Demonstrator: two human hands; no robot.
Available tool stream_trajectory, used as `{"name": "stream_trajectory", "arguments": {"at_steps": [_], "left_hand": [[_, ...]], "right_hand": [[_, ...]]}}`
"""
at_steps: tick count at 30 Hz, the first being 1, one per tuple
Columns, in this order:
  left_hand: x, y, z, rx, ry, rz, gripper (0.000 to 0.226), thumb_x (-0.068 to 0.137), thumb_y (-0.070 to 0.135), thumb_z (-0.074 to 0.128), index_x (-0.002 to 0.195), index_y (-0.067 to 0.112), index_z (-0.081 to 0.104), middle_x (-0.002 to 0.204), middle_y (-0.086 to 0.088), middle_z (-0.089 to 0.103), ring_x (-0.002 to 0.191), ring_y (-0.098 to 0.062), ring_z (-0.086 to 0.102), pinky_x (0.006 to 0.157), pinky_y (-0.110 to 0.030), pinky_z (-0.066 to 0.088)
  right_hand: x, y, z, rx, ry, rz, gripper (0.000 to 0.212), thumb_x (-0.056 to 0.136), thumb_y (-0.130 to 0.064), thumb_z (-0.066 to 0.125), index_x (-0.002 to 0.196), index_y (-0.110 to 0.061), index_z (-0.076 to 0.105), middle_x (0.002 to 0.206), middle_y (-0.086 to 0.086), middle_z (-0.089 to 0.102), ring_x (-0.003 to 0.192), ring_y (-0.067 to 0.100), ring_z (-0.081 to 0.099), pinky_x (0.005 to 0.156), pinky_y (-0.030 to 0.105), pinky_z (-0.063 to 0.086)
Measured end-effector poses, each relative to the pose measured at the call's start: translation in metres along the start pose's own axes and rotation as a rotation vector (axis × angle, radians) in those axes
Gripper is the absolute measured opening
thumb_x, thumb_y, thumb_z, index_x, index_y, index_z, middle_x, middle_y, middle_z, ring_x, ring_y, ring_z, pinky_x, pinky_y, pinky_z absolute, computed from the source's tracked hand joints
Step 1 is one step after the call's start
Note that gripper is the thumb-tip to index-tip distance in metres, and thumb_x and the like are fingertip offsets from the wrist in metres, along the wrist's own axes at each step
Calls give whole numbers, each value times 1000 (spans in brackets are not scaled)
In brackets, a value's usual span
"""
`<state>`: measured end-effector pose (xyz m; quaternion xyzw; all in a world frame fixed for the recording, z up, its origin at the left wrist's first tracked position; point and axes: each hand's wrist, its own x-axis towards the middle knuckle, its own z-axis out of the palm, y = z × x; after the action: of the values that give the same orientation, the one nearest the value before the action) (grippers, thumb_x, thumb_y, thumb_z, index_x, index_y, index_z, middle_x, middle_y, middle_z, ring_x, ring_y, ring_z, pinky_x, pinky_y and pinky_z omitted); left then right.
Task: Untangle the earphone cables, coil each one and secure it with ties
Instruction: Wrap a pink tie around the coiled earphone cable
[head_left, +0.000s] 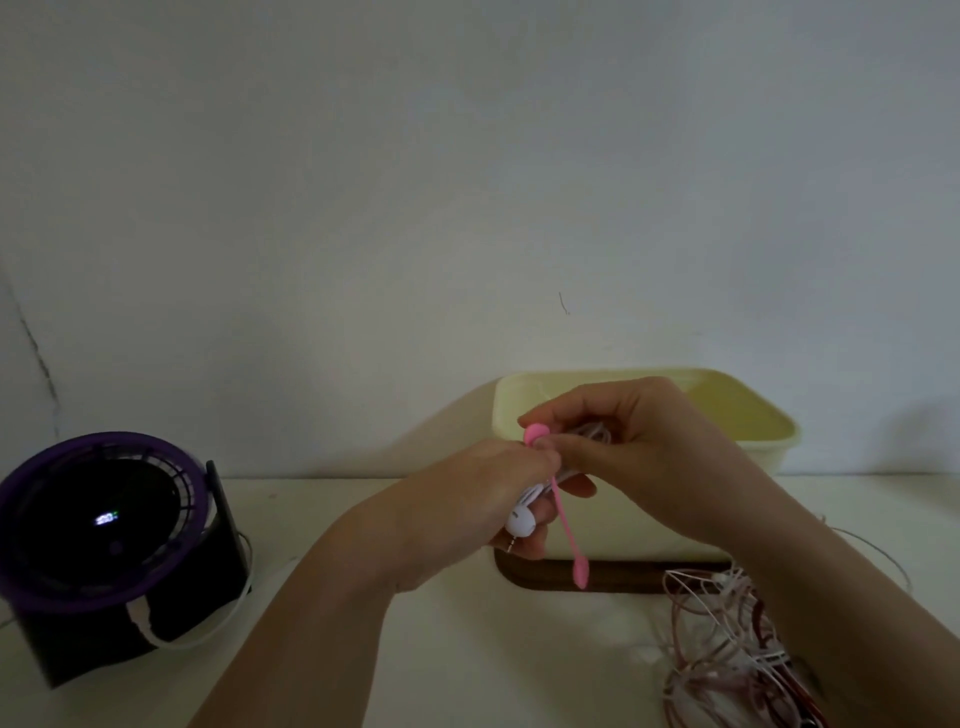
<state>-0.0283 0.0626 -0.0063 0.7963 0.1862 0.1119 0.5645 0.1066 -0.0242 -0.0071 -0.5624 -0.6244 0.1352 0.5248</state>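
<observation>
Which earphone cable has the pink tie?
The white earphone cable held by left hand and right hand, pink silicone tie across it; the tangled reddish cables lie loose.

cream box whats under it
Under the front edge of the cream box a dark brown tray shows, rounded at its left corner. The box covers the rest of it, and the right forearm and tangled cables cover its right end.

Home desk prob.: small fan (104, 525), cream box (641, 525), plain wall (467, 182).
</observation>
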Motion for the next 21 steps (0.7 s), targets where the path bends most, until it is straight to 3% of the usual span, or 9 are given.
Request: {"name": "stream_trajectory", "arguments": {"at_steps": [3,7,12,16,19,21], "left_hand": [[1,-4,-1,41,11,92,54,101,31,37,49,26,55,51,12,43,54,-4,48,80,-37,49],[6,-8,-4,-6,147,151,42,100,25,42,60,21,57,60,5,51,60,-9,51,78,-38,50],[7,-2,-1,-134,268,224,26,97,17,45,77,11,61,60,6,56,55,-5,53,70,-26,55],[10,-1,2,-218,334,289,12,93,18,52,90,9,60,60,8,63,53,-3,57,70,-26,54],[9,-1,-2,-248,358,354,13,88,21,55,87,9,59,61,6,63,53,-5,55,75,-32,53],[7,1,-3,-258,343,380,20,79,28,56,84,9,58,62,4,64,58,-10,58,75,-33,54]], "right_hand": [[1,-1,-1,62,7,22,12,79,-17,68,90,-15,74,65,2,69,56,10,58,58,21,49],[2,-1,-5,110,81,52,21,73,-23,67,94,-24,71,81,-9,75,78,3,69,70,14,52],[1,-5,-7,118,154,25,27,77,-4,70,100,-18,68,79,-4,75,71,5,68,65,14,52],[0,-8,-9,196,210,-5,33,69,-21,73,101,-19,68,88,-3,74,76,4,68,67,16,52],[1,2,-14,200,77,75,59,62,-32,78,118,-22,60,110,-3,70,104,7,64,84,24,53],[2,12,-12,268,-113,111,53,72,-19,80,120,-16,58,114,4,68,111,16,62,92,31,51]]}}
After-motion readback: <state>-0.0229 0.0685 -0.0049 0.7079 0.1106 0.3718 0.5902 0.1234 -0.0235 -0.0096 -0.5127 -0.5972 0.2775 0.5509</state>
